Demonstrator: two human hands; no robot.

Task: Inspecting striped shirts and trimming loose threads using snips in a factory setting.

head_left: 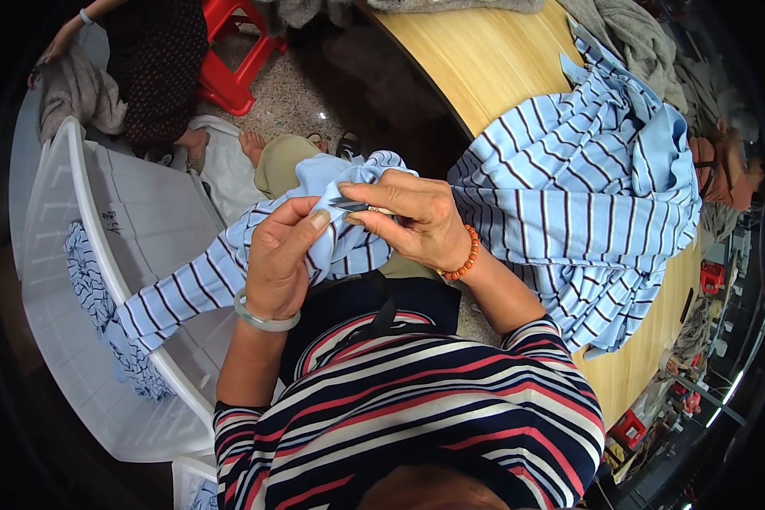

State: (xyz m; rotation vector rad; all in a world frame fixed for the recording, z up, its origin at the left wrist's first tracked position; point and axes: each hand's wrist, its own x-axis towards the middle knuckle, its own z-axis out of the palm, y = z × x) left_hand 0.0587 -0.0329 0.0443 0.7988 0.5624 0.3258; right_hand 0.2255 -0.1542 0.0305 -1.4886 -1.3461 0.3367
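Over my lap lies a light blue knit garment with dark and white stripes (204, 274), one end trailing left over a white bin's rim. My left hand (282, 259) is closed, pinching a plain light blue edge of the garment between thumb and fingers. In my right hand (418, 212) are small dark-bladed thread snips (348, 205), gripped between thumb and fingers. The snips' tips lie against the fabric right beside my left fingertips. Whether the blades are apart is too small to tell.
Left of me stands a white plastic bin (81, 200) with striped garments inside. A heap of similar striped garments (578, 195) covers part of the wooden table (472, 51) on my right. Ahead are a red stool (240, 72) and a seated person's dark skirt (157, 68).
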